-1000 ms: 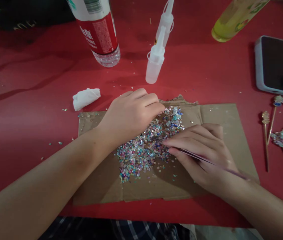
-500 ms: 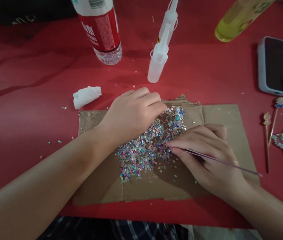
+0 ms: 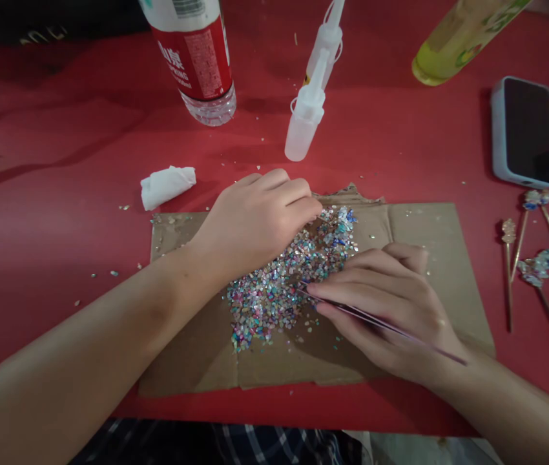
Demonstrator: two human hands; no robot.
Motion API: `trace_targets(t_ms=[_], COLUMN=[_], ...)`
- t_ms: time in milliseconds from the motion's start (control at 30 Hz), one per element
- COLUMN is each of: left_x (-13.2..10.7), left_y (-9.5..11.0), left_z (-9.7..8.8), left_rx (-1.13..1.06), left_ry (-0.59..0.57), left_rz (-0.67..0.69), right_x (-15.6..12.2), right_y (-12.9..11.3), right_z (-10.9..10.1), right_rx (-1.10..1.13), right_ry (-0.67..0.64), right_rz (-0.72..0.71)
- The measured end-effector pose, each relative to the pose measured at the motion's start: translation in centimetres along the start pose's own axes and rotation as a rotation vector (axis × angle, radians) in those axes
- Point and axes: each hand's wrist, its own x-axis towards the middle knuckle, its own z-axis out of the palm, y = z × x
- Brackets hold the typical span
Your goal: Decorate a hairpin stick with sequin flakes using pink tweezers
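My left hand [image 3: 267, 216] is closed in a pinch over the upper part of the chips, on a hairpin whose chip-covered head [image 3: 345, 221] shows beyond the fingertips. Most of its stem is hidden by the fingers. Purple tweezers [image 3: 376, 318] are gripped between the thumb and fingers of my right hand [image 3: 388, 303]. Their tips reach into the pile of small, shiny, multicoloured shell-like chips [image 3: 267, 303]. The pile spreads over a flat piece of brown cardboard [image 3: 429, 258] beneath both hands.
Two small squeeze bottles [image 3: 301, 132] and a large water bottle [image 3: 201, 71] stand beyond the cardboard. Rolled white tissue [image 3: 168, 186] lies left. On the right are a phone [image 3: 524, 129], several decorated hairpins [image 3: 540, 266] and a bottle with yellow liquid [image 3: 444, 51]. Loose chips dot the red table [image 3: 61, 245].
My right hand has moved left and slightly down, bringing the tweezer tips deeper into the chip pile. My left hand stays almost still. The view has shifted slightly.
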Motion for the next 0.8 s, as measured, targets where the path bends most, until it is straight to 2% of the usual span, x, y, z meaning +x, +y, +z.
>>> trace_targets(t_ms=[233, 467, 800], left_x=[-0.04, 0.06, 0.00], left_y=[-0.01, 0.02, -0.01], left_z=[0.04, -0.08, 0.00], left_rx=[-0.005, 0.010, 0.000], left_ry=[-0.008, -0.035, -0.008], left_rz=[-0.005, -0.012, 0.002], right_x=[-0.14, -0.22, -0.21], right_y=[0.36, 0.13, 0.23], right_z=[0.16, 0.14, -0.09], right_rx=[-0.055, -0.001, -0.020], right_ry=[0.086, 0.030, 0.022], right_rz=[0.086, 0.014, 0.066])
